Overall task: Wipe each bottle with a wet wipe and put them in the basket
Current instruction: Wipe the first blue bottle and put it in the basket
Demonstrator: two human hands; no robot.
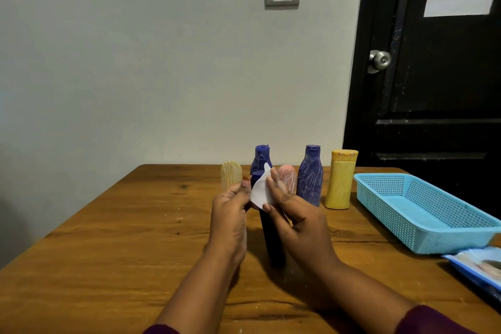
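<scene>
A dark blue bottle (272,238) stands upright between my hands at the table's middle. My left hand (230,214) grips its upper part. My right hand (295,219) pinches a white wet wipe (260,192) against the bottle's top. Behind them stand a cream bottle (231,176), a blue bottle (261,157), a pink bottle (288,179), a scribbled blue bottle (310,176) and a yellow bottle (340,179). The light blue basket (385,187) sits at the right with nothing in it.
A wet-wipe pack (479,266) lies at the table's right edge, in front of the basket. The wooden table (108,238) meets a pale wall at its far edge. A black door (433,76) stands behind the basket.
</scene>
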